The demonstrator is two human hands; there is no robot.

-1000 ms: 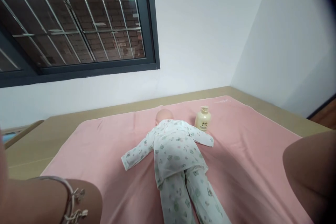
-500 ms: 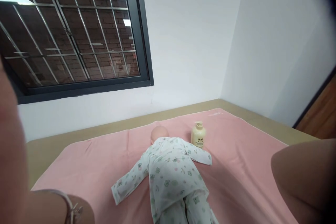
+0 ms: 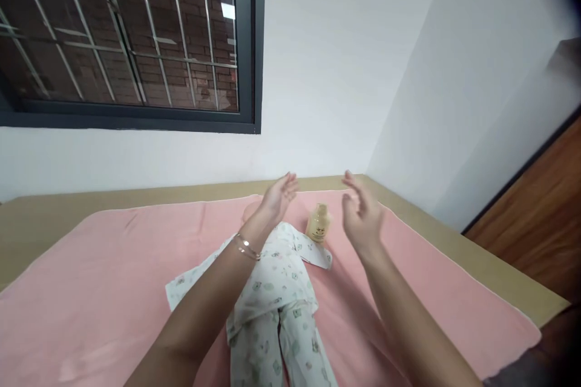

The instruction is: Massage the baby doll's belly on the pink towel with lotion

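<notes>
Both hands raised, empty, fingers spread: left hand [image 3: 276, 196] above the doll's head, right hand [image 3: 361, 217] just beside the lotion bottle [image 3: 318, 224]. Baby doll [image 3: 272, 290] lies face-down mid pink blanket [image 3: 113, 290], in printed pyjamas. Probably light, limp-limbed; best taken around the torso.

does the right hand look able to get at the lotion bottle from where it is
Probably yes. The right hand hovers open just right of the lotion bottle, which stands upright on the pink blanket beside the doll, with nothing between them.
</notes>
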